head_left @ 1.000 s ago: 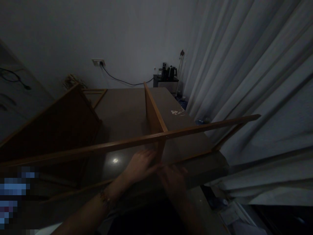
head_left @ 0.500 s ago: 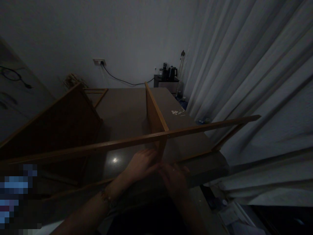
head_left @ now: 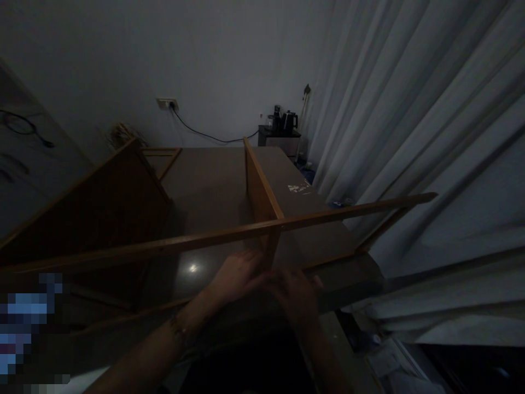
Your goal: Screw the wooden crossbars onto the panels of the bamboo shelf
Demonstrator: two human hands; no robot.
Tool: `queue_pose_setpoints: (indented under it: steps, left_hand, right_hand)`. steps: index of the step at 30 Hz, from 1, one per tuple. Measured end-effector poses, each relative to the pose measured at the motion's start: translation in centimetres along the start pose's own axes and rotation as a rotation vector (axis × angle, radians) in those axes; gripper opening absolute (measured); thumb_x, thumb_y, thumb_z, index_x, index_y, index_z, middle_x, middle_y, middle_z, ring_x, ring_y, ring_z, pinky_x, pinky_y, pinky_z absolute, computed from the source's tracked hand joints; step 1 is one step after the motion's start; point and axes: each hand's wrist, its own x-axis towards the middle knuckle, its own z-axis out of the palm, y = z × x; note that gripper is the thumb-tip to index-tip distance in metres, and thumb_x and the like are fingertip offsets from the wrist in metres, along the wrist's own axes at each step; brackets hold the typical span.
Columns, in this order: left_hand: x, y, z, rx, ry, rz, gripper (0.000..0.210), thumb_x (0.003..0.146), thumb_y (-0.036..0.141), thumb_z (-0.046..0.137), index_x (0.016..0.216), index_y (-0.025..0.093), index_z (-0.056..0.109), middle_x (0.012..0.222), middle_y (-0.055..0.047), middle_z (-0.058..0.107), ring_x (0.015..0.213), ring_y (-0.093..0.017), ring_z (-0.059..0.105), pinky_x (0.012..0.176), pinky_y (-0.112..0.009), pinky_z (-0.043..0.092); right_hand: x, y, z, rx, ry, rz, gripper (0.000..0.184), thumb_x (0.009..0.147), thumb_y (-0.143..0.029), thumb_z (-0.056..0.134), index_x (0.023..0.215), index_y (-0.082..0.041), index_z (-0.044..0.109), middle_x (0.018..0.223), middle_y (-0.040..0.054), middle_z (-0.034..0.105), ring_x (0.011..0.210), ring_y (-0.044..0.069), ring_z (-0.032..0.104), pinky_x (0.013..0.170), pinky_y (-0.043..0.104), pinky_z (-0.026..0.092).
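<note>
A wooden shelf frame lies on its side on a grey-brown tabletop (head_left: 209, 175). Its long rail (head_left: 213, 238) crosses in front of me, and a middle board (head_left: 260, 186) runs away from it. Beneath the rail, my left hand (head_left: 238, 273) is closed around the near end of the middle board, down at the lower rail. Right beside it, my right hand (head_left: 295, 295) has its fingers curled at the same joint. Whatever it pinches there is hidden by the hand and the dim light.
A large wooden end panel (head_left: 102, 208) stands at the left. A black kettle (head_left: 289, 121) is on a small cabinet at the back wall, with a cord (head_left: 209, 135) running to a socket. White curtains (head_left: 402, 126) hang at the right. A blurred-out patch covers the lower left.
My right hand has shifted slightly and turned at the joint. My left hand and the wooden frame stay where they were.
</note>
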Motion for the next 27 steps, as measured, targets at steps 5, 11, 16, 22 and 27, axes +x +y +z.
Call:
queue_pose_setpoints:
  steps: [5,11,16,22,27]
  left_hand:
    - [0.1,0.0,0.1,0.008,-0.006,-0.001,0.051,0.098,0.056,0.031,0.111,0.016,0.061,0.105,-0.01,0.069,0.098,-0.024,0.066,0.084,-0.035,0.052]
    - [0.2,0.0,0.1,0.011,-0.024,-0.019,0.045,0.098,0.052,0.036,0.11,0.016,0.061,0.108,-0.01,0.069,0.098,-0.025,0.066,0.083,-0.035,0.052]
    - [0.2,0.0,0.1,0.039,-0.042,-0.025,0.041,0.098,0.049,0.039,0.11,0.016,0.06,0.11,-0.011,0.069,0.1,-0.026,0.066,0.084,-0.036,0.052]
    - [0.2,0.0,0.1,0.017,-0.053,-0.034,0.039,0.097,0.047,0.041,0.11,0.015,0.06,0.111,-0.011,0.068,0.102,-0.026,0.066,0.085,-0.036,0.052]
    - [0.1,0.0,-0.1,0.016,-0.065,-0.036,0.04,0.097,0.048,0.04,0.109,0.015,0.06,0.112,-0.012,0.068,0.101,-0.026,0.066,0.085,-0.037,0.052]
  right_hand:
    - [0.3,-0.5,-0.4,-0.007,0.006,0.0,0.041,0.091,-0.064,0.044,0.098,-0.031,0.067,0.089,-0.0006,0.076,0.088,0.022,0.066,0.082,0.038,0.03]
    - [-0.2,-0.1,-0.1,0.067,0.015,-0.01,0.042,0.094,-0.059,0.043,0.111,-0.027,0.063,0.098,0.0037,0.075,0.093,0.021,0.066,0.084,0.036,0.033]
    - [-0.9,0.1,0.6,0.096,0.05,0.018,0.052,0.094,-0.064,0.035,0.105,-0.023,0.064,0.094,0.0058,0.075,0.087,0.022,0.066,0.085,0.036,0.032]
    - [-1.1,-0.6,0.5,-0.016,0.09,-0.053,0.047,0.102,-0.05,0.032,0.082,-0.028,0.068,0.076,-0.0008,0.075,0.078,0.02,0.063,0.081,0.037,0.026]
    - [-0.9,-0.9,0.2,-0.015,0.094,-0.072,0.045,0.102,-0.046,0.033,0.082,-0.027,0.068,0.075,-0.0019,0.075,0.077,0.019,0.065,0.079,0.036,0.025]
